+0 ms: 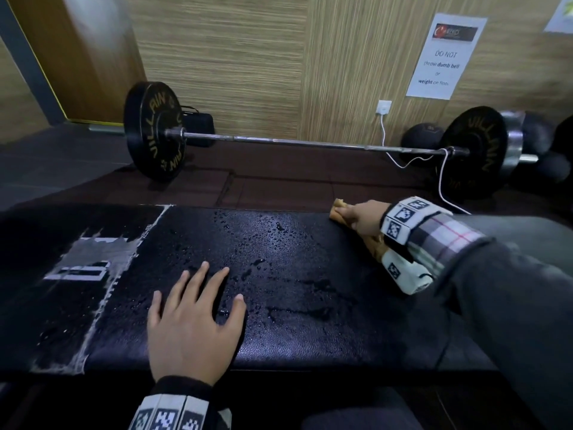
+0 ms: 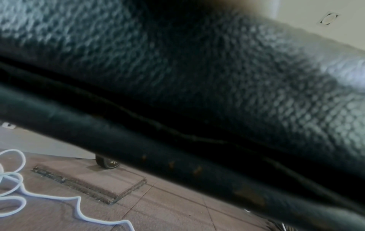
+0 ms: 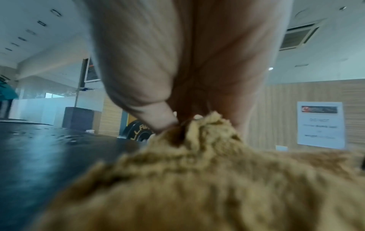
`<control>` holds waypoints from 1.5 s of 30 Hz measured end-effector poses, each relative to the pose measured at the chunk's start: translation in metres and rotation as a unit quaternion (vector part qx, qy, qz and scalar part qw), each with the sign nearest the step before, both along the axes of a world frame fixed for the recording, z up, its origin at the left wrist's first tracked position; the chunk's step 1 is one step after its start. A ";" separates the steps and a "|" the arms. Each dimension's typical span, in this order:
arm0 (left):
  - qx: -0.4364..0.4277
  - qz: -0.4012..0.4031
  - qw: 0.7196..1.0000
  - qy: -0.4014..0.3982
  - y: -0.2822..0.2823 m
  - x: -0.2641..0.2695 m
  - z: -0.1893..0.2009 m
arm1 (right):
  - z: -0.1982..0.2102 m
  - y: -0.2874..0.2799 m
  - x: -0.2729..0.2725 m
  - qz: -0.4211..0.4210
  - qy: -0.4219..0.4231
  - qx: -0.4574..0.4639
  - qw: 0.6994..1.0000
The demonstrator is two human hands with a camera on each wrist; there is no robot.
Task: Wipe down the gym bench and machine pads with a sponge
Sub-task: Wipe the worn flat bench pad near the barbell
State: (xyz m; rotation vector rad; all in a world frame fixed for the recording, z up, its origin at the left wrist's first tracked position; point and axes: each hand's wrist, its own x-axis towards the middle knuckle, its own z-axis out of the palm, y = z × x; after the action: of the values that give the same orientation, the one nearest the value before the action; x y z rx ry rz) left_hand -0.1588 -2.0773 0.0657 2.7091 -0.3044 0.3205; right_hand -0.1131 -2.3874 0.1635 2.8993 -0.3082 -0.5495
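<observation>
Black padded bench point(image 1: 279, 305), lying crosswise, its top beaded with water drops point(image 1: 248, 240); torn white patch point(image 1: 90, 265) toward 9 o'clock. Barbell point(image 1: 310, 144) on the floor beyond, at 12 o'clock, plates marked "VILLAIN". Paper notice point(image 1: 441, 57) on the wall at 1 o'clock; white cable point(image 1: 440, 181) trailing below it. Left hand point(image 1: 192, 327), at 6 o'clock, flat on the bench, fingers spread wide, holding nothing. Right hand point(image 1: 364, 217), at 3 o'clock, gripping a tan sponge point(image 1: 339, 209) against the bench's far edge; thumb and fingers bunch it, seen from the right wrist point(image 3: 197, 179).
</observation>
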 end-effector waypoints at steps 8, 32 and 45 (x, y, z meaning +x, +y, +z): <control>-0.011 -0.001 1.000 -0.009 0.000 0.001 -0.001 | -0.021 0.006 -0.034 0.135 -0.009 0.134 0.982; 0.011 0.008 0.999 -0.029 0.051 0.020 0.003 | -0.020 0.065 0.020 0.245 0.011 0.155 0.957; 0.005 0.018 0.999 -0.036 0.049 0.019 0.003 | -0.009 0.055 0.048 0.133 -0.016 0.032 0.990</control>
State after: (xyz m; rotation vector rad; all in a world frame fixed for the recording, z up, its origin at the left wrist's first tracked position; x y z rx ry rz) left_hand -0.1400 -2.0279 0.0687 2.7189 -0.2782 0.4279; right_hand -0.0650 -2.3321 0.1545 2.9450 0.0947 -0.4768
